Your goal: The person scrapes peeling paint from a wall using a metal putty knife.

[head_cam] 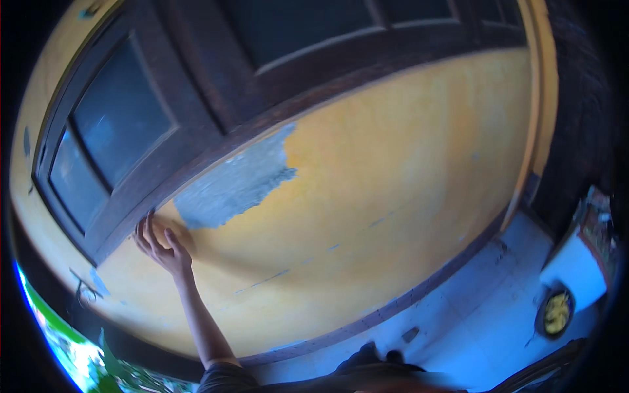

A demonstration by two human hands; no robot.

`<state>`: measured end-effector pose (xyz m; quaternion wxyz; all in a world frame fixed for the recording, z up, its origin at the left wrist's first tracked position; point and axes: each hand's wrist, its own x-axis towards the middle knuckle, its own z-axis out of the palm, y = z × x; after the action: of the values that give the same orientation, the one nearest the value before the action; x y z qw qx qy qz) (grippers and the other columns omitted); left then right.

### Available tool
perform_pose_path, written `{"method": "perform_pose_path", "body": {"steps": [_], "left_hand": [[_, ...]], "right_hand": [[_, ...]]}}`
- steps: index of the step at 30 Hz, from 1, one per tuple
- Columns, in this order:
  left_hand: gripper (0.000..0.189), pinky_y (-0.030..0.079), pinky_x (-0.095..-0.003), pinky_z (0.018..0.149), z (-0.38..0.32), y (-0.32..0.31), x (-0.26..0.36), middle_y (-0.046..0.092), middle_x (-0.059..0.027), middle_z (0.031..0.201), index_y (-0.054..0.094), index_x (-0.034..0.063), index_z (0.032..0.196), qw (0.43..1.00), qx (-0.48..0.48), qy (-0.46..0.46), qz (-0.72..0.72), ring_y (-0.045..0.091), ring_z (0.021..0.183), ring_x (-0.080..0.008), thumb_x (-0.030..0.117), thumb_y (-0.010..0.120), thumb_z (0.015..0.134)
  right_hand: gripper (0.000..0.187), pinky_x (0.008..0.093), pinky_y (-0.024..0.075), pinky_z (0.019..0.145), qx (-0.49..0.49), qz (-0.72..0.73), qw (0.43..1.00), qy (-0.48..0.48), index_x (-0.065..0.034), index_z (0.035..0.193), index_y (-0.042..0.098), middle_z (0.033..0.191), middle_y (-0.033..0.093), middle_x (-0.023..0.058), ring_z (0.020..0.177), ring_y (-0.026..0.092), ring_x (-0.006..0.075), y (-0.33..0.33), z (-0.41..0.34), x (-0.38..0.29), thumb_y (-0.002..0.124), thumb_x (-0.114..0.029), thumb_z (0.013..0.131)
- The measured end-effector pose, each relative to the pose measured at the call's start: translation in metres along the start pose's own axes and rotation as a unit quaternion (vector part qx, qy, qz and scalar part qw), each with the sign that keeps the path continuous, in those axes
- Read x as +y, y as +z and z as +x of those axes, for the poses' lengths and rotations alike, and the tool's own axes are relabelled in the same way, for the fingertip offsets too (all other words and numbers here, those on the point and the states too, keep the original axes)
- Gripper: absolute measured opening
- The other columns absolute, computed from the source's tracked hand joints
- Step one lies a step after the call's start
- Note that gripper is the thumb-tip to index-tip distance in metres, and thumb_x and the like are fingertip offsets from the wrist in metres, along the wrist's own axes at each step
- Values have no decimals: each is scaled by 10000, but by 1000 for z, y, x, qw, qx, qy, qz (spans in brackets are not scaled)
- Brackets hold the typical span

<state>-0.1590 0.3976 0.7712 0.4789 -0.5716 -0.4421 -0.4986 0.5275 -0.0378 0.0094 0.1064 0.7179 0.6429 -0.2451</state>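
My left hand point(164, 248) reaches up to the yellow painted wall point(373, 186), just under the dark wooden window frame point(162, 184). Its fingers are spread and bent, with the fingertips at or near the frame's lower edge; whether they touch it I cannot tell. I see nothing held in it. To the right of the hand lies a grey patch of bare wall point(236, 184) with ragged edges, where the paint is gone. Glass panes point(123, 113) fill the frame above. My right hand is out of view; only a blurred shape shows at the bottom edge.
At the lower right, a dark round container with yellow contents point(556, 314) stands beside a white block-like structure point(577, 275). A small dark piece point(410, 335) lies on the tiled floor point(457, 324). A curled metal bracket point(86, 290) and green leaves point(110, 363) are at the left.
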Motion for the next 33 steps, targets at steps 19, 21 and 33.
{"method": "perform_pose_path", "body": {"steps": [19, 21, 33], "left_hand": [[491, 381, -507, 1048, -406, -4, 217, 598, -233, 1207, 560, 42, 1259, 695, -602, 97, -382, 541, 1155, -400, 352, 658, 890], [705, 369, -468, 1077, -522, -70, 185, 552, -312, 1284, 525, -68, 1301, 404, -893, -81, -181, 490, 1252, -449, 522, 575, 917], [471, 419, -483, 991, -720, -273, 217, 600, -272, 1209, 582, 4, 1234, 405, -873, 60, -266, 547, 1156, -423, 383, 477, 975]], "right_hand": [[510, 443, 563, 699, 131, 529, 767, 340, -14, 741, 692, 718, 691, 188, 715, 699, 341, -88, -31, -148, 632, -512, 832], [515, 380, 553, 577, 34, 496, 793, 352, -38, 763, 685, 642, 664, 120, 552, 660, 255, -43, -79, -137, 638, -543, 846], [522, 476, 550, 772, -81, 243, 883, 393, -14, 943, 716, 944, 704, 217, 903, 688, 371, 29, -252, -39, 649, -519, 830]]}}
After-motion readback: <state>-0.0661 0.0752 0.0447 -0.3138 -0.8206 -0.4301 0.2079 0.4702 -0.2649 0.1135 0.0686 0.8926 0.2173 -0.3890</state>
